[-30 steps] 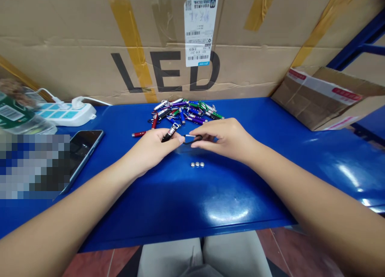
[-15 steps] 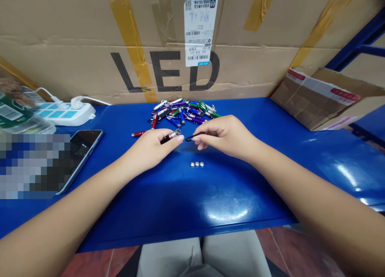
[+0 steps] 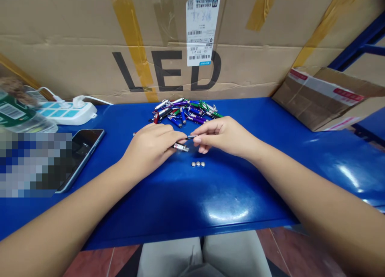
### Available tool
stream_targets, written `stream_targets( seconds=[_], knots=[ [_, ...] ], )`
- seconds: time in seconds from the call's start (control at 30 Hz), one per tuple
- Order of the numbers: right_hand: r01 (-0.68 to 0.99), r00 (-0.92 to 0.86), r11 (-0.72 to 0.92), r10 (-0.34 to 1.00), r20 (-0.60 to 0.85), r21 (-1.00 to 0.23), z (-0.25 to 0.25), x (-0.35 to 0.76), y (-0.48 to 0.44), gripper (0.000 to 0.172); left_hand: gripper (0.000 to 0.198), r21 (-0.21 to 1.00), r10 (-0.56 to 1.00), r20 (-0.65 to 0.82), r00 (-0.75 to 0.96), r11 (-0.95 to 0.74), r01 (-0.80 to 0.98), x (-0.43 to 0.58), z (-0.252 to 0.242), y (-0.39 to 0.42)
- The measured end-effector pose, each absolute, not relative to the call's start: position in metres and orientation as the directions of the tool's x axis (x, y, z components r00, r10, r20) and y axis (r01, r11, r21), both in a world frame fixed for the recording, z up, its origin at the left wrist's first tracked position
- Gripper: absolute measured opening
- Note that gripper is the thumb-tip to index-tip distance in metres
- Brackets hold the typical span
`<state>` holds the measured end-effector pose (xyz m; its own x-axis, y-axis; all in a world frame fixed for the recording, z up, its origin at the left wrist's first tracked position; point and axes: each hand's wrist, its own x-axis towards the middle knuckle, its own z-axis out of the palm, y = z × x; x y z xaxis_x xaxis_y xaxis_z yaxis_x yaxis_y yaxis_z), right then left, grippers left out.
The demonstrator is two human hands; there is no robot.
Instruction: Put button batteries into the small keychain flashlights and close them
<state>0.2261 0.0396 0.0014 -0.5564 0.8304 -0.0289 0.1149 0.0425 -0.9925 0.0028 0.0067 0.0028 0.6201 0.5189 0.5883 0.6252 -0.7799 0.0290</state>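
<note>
Left hand (image 3: pixel 153 146) grips a black-and-silver penlight (image 3: pixel 181 147) above the desk (image 3: pixel 180 200), mid-width; right hand (image 3: pixel 230 138) pinches a dark clip (image 3: pixel 191 137) alongside. Three silver discs (image 3: pixel 198 164) (neat row) lie nearer the front edge; colourful penlights (image 3: pixel 183 111) heap toward the back edge.

Across the top of the frame stands a large cardboard box (image 3: pixel 84 40) printed "LED", with a white shipping label (image 3: pixel 203 30) at upper centre and strips of yellow tape (image 3: pixel 129 32). At far left are a green-labelled clear bottle (image 3: pixel 28 122), a white power strip (image 3: pixel 80 114) with plugs in it, and a dark-screened phone (image 3: pixel 90 142). At right sits an open carton (image 3: pixel 315 98); reddish floor tiles (image 3: pixel 284 251) show along the bottom edge
</note>
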Motion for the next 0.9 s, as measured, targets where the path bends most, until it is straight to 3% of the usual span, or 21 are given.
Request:
stream_targets(
  seconds=[0.1, 0.3, 0.37, 0.47, 0.57, 0.67, 0.8, 0.9],
  knots=[
    [0.116, -0.556, 0.018, 0.830, -0.050, -0.993, 0.0048, 0.2259, 0.0380, 0.024, 0.018, -0.161, 0.404, 0.600, 0.691, -0.785, 0.599, -0.0007, 0.0015, 0.0075],
    [0.111, -0.558, -0.091, 0.819, -0.138, -0.990, 0.0088, 0.2250, 0.0366, 0.025, 0.024, -0.390, 0.277, 0.562, 0.780, -0.743, 0.545, 0.0013, 0.0030, 0.0076],
    [0.123, -0.571, -0.085, 0.809, -0.140, -0.989, 0.0085, 0.2250, 0.0373, 0.028, 0.026, -0.413, 0.271, 0.550, 0.790, -0.734, 0.539, 0.0018, 0.0030, 0.0072],
    [0.150, -0.593, -0.065, 0.792, -0.142, -0.987, 0.0075, 0.2260, 0.0388, 0.029, 0.029, -0.301, 0.379, 0.521, 0.765, -0.757, 0.580, 0.0020, 0.0030, 0.0073],
    [0.160, -0.612, -0.054, 0.778, -0.142, -0.986, 0.0072, 0.2280, 0.0394, 0.025, 0.028, 0.024, 0.601, 0.458, 0.655, -0.745, 0.667, 0.0008, 0.0040, 0.0100],
    [0.153, -0.627, -0.043, 0.768, -0.130, -0.987, 0.0082, 0.2291, 0.0384, 0.022, 0.045, 0.289, 0.783, 0.324, 0.531, -0.616, 0.732, -0.0011, 0.0049, 0.0148],
    [0.136, -0.639, -0.032, 0.761, -0.112, -0.990, 0.0104, 0.2282, 0.0359, 0.021, 0.050, 0.399, 0.838, 0.166, 0.520, -0.540, 0.741, 0.0009, 0.0052, 0.0161],
    [0.135, -0.656, -0.026, 0.747, -0.109, -0.991, 0.0110, 0.2273, 0.0344, 0.017, 0.050, 0.413, 0.837, 0.139, 0.529, -0.534, 0.738, 0.0056, 0.0058, 0.0124]
  ],
)
